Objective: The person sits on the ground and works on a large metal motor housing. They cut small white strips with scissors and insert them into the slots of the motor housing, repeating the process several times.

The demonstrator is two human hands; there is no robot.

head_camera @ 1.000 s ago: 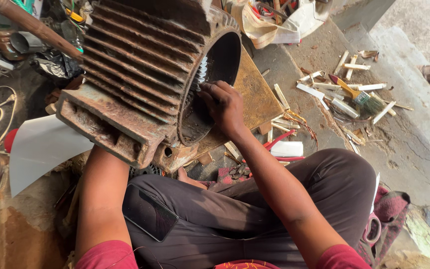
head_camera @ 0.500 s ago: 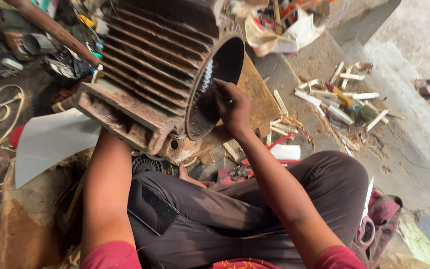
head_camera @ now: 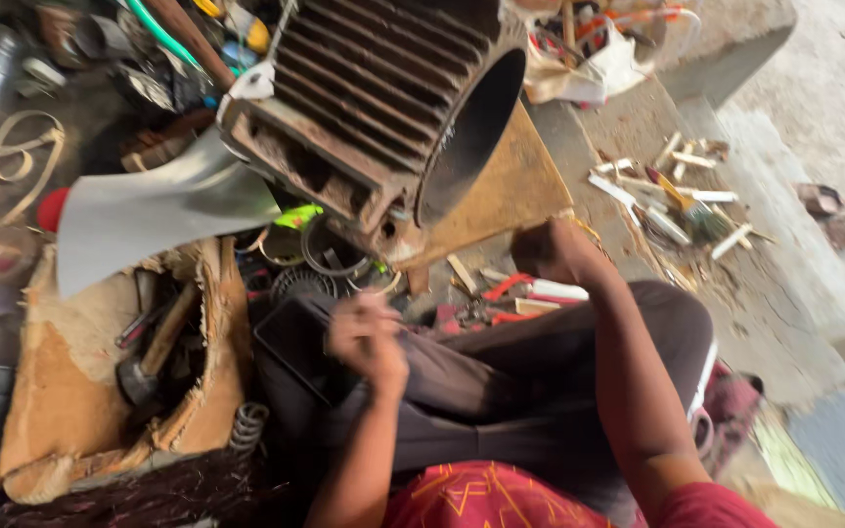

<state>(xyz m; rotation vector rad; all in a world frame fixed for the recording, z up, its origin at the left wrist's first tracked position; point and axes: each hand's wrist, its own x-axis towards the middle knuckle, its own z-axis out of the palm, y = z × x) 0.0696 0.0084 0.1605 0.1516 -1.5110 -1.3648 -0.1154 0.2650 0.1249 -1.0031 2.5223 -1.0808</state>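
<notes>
A big rusty ribbed motor housing [head_camera: 383,108] lies on its side on a rusty flat plate [head_camera: 501,196], with its dark round bore facing me. My right hand [head_camera: 555,249] is curled into a fist just off the plate's near corner, below the bore, and nothing shows in it. My left hand [head_camera: 369,337] is blurred by motion over my dark trousers [head_camera: 501,381], close to a black flat piece [head_camera: 290,342] on my left thigh. Whether that hand grips anything is hidden by the blur.
A torn cardboard box [head_camera: 70,391] with a hammer and tools sits at my left. A grey curved metal sheet [head_camera: 149,210] leans by the housing. Wire rings, red scraps, wooden slips and a brush [head_camera: 687,210] litter the concrete floor on the right. A coil spring [head_camera: 246,425] lies by the box.
My right hand has come out of the housing's bore and dropped to the plate's corner. My left hand has come off the housing and down to my lap. The view shifted right.
</notes>
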